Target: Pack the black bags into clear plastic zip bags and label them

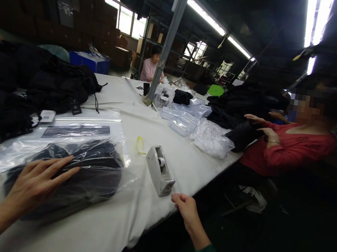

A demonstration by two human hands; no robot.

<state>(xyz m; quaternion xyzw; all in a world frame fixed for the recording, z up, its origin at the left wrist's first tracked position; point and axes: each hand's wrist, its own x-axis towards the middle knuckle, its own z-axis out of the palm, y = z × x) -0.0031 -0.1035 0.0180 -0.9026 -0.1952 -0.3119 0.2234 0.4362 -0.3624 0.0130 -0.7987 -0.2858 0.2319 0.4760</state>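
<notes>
My left hand [38, 182] lies flat with spread fingers on a clear plastic bag [56, 146] that holds a folded black garment [90, 175]. It presses on the near end of the bundle. My right hand [186, 207], in a green sleeve, is at the table's front edge. Its fingertips are drawn together right at the cutter end of a grey tape dispenser [159, 170]. Whether tape is between the fingers is not visible.
On the white table [100, 234], black garments [31, 83] are piled at the left and clear bags [208, 136] lie farther back. A small yellow strip [140, 145] lies by the dispenser. One person in red [286, 149] sits at the right, another in pink [148, 69] beyond a metal post [169, 41].
</notes>
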